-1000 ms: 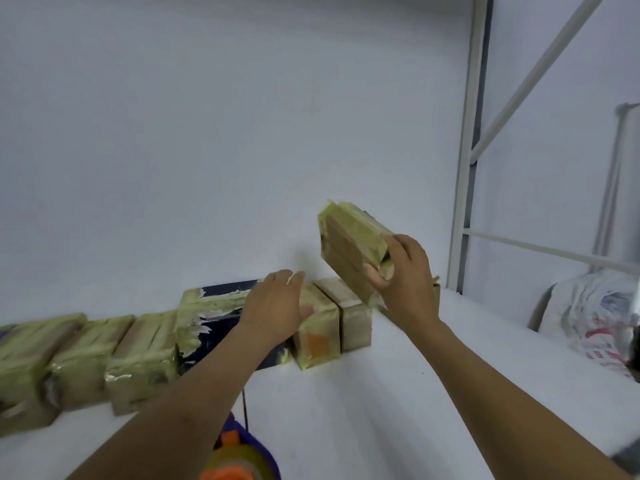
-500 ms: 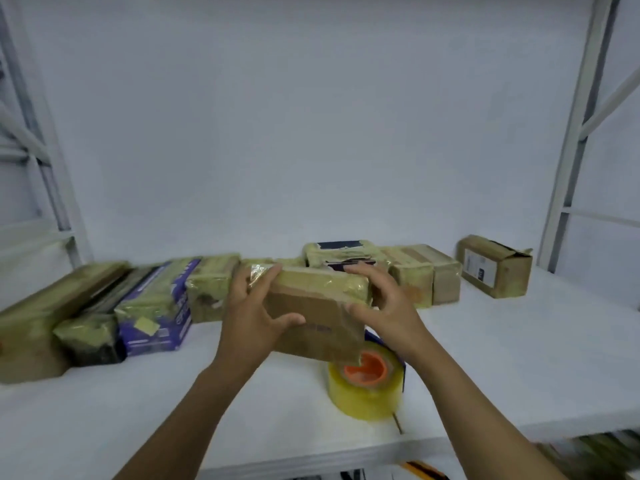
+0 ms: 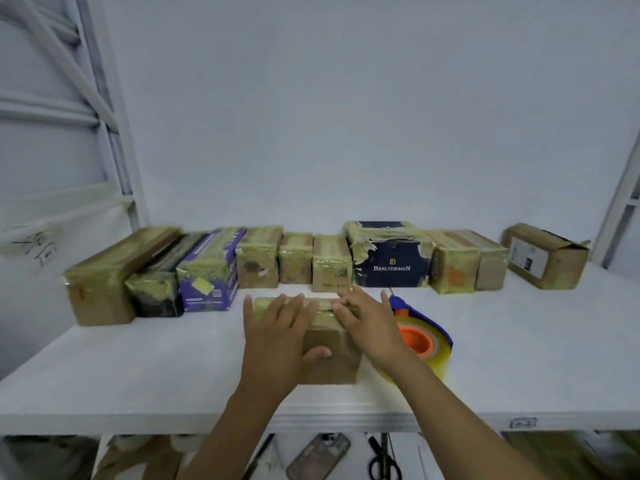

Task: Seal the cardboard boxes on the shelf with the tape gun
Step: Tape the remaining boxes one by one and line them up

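**Centre front.** Small brown cardboard box [image 3: 329,355], rectangular, lying on the white shelf board [image 3: 138,368] near its front edge. It is closed and its contents are hidden. The top face and upper edges are covered in glossy, wrinkled yellowish tape. The front face is bare matt cardboard.

**Hands.** The left hand [image 3: 277,337] lies flat over the left part of the box top, its fingers [image 3: 275,308] straight and spread and the thumb pressed on the front face. The right hand [image 3: 372,327] lies over the right part of the top, its fingers [image 3: 346,311] straight and angled toward the left hand. Both hands press on the box and neither curls round it.

**Tool.** Blue plastic tape gun [image 3: 420,341], lying on the shelf just beside the box on its right, partly behind the right hand. It has an orange core and a roll of translucent yellowish tape.

**Back row, against the wall.** All boxes are closed and stand side by side, most of them bound in the same shiny yellowish tape.
- At the left end is a long brown box [image 3: 100,285], then a dark box [image 3: 156,294].
- Next is a purple printed box [image 3: 207,275] carrying a yellow sticker.
- Three small brown boxes follow.
- Beyond them is a navy box [image 3: 391,265] lettered BENLYDESIGN, with torn tape along its top.
- Two more taped brown boxes come after it.
- Set apart at the right end is a plain brown carton [image 3: 547,259] with a white label and an uneven end flap.

**Level below.** Black-handled scissors [image 3: 384,462] and a phone [image 3: 318,455], both blurred.
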